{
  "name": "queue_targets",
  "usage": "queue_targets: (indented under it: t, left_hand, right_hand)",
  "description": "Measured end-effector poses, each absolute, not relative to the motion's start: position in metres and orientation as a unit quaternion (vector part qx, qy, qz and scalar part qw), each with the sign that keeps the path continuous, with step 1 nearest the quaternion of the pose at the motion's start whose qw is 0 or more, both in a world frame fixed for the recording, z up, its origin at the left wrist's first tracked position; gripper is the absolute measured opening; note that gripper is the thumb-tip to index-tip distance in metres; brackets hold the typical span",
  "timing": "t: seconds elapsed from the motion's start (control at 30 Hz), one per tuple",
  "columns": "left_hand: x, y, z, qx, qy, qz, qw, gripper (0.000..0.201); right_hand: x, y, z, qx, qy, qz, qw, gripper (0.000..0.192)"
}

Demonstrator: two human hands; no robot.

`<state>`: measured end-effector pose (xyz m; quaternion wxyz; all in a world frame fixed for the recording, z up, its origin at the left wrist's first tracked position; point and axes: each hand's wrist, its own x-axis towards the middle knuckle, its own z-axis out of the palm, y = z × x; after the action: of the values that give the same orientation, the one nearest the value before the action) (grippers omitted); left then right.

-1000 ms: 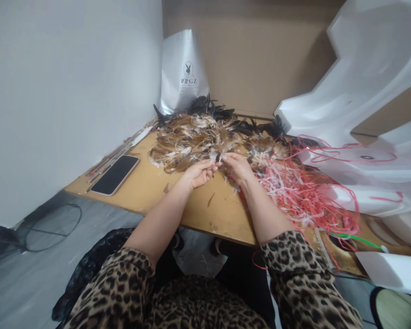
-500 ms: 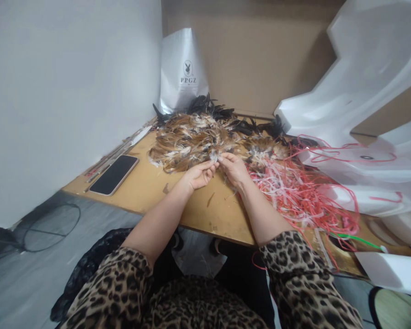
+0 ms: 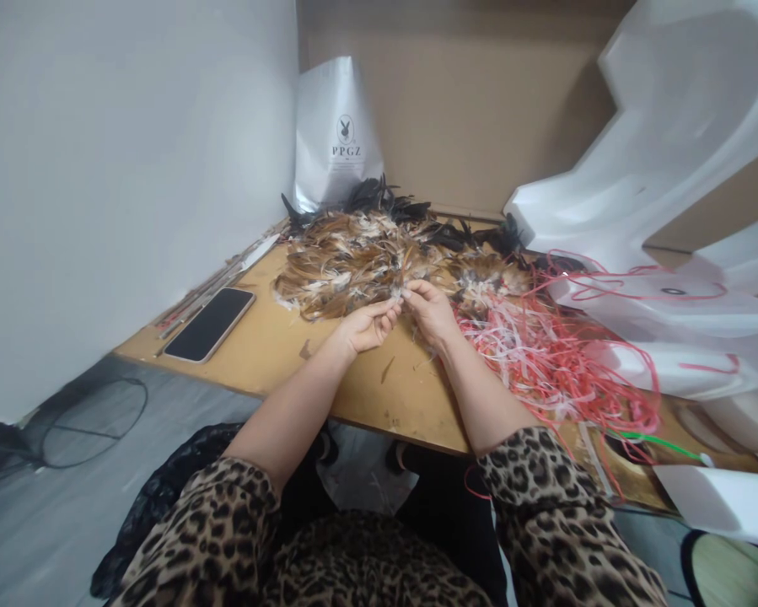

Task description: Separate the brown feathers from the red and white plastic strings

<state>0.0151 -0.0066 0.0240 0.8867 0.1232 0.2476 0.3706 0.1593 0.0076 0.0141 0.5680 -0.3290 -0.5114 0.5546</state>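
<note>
Feathers (image 3: 334,270), mostly brown with pale fluffy bases, lie in a broad heap on the tabletop (image 3: 341,379), just beyond the fingers, with black feathers (image 3: 379,196) along the heap's far edge. Both hands meet at the heap's near side. The left hand (image 3: 369,327) has its thumb and forefinger pressed together at the tips, the other fingers curled in. The right hand (image 3: 434,316) comes in from the other side with its own thumb and finger closed at nearly the same spot. Between them is a pale wisp (image 3: 397,292), probably the fluffy end of a feather; it is too small and blurred to tell which grip pinches it.

Since a second ago, the fingertips have drawn slightly closer together, and a dark bit that showed between them is out of sight. The arms and the heap look practically unmoved, which suggests fine fingertip handling of one small piece rather than reaching for another.

Near the right forearm sprawls a tangle of red and pink ribbons (image 3: 543,354); a phone (image 3: 210,324) lies well apart on the left.
</note>
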Motion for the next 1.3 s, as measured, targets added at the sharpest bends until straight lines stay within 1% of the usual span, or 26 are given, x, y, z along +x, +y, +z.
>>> queue_targets:
  t: [0.23, 0.33, 0.47, 0.57, 0.63, 0.73, 0.87, 1.03, 1.1, 1.17, 1.3]
  left_hand:
    - [0.014, -0.007, 0.022, 0.179, 0.230, 0.391, 0.873, 0.018]
    - [0.014, -0.003, 0.021, 0.232, 0.247, 0.451, 0.826, 0.013]
    - [0.014, 0.004, 0.018, 0.285, 0.289, 0.542, 0.735, 0.005]
    - [0.017, 0.005, 0.016, 0.321, 0.321, 0.551, 0.700, 0.005]
    - [0.019, 0.003, 0.016, 0.341, 0.328, 0.539, 0.696, 0.007]
    - [0.021, 0.001, 0.015, 0.351, 0.326, 0.528, 0.701, 0.008]
    - [0.023, 0.001, 0.014, 0.343, 0.326, 0.527, 0.706, 0.006]
    - [0.023, 0.003, 0.012, 0.332, 0.336, 0.529, 0.705, 0.006]
    - [0.023, 0.003, 0.012, 0.338, 0.340, 0.528, 0.701, 0.006]
    - [0.023, 0.003, 0.013, 0.349, 0.343, 0.533, 0.690, 0.008]
    - [0.023, 0.000, 0.017, 0.390, 0.361, 0.547, 0.647, 0.012]
  right_hand:
    - [0.156, 0.008, 0.014, -0.341, -0.512, 0.546, 0.569, 0.021]
    - [0.156, 0.007, 0.015, -0.351, -0.499, 0.563, 0.557, 0.021]
    - [0.158, 0.006, 0.019, -0.355, -0.447, 0.622, 0.536, 0.025]
    - [0.159, 0.006, 0.020, -0.355, -0.420, 0.647, 0.528, 0.026]
    - [0.158, 0.006, 0.019, -0.357, -0.420, 0.638, 0.537, 0.026]
    - [0.156, 0.007, 0.016, -0.367, -0.445, 0.595, 0.560, 0.024]
    - [0.154, 0.007, 0.013, -0.389, -0.504, 0.508, 0.580, 0.020]
    - [0.156, 0.010, 0.010, -0.398, -0.611, 0.321, 0.604, 0.013]
    - [0.157, 0.011, 0.010, -0.402, -0.628, 0.283, 0.603, 0.012]
    - [0.157, 0.011, 0.010, -0.404, -0.626, 0.307, 0.592, 0.014]
    - [0.156, 0.008, 0.015, -0.416, -0.566, 0.434, 0.565, 0.021]
